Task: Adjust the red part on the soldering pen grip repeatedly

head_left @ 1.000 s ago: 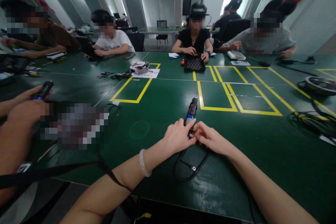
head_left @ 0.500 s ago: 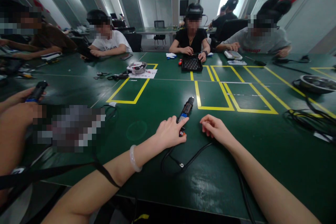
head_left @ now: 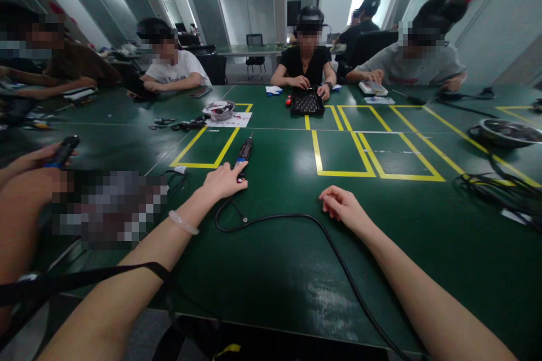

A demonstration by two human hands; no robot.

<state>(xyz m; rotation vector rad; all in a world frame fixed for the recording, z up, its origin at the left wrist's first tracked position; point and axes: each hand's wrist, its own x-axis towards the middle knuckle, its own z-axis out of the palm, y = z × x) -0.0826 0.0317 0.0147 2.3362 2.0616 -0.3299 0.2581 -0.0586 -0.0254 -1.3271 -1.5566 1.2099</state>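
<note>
My left hand (head_left: 223,181) reaches out over the green table (head_left: 271,271) and grips the rear end of a black and blue electric screwdriver (head_left: 243,154), which lies pointing away from me beside a yellow taped box. Its black cable (head_left: 296,218) loops behind the hand and runs back to the near right edge. My right hand (head_left: 341,204) rests on the table to the right, fingers loosely curled with nothing in them, well apart from the tool.
At the left, another person's hand holds a similar screwdriver (head_left: 63,150). Across the table sit several people; a black tray (head_left: 306,102), a bowl on paper (head_left: 220,109) and a metal dish (head_left: 510,132) with tangled cables (head_left: 499,189) stand there.
My left hand has slid the screwdriver left and further away, dragging the cable out. My right hand let go of the tool and has stayed back at the right.
</note>
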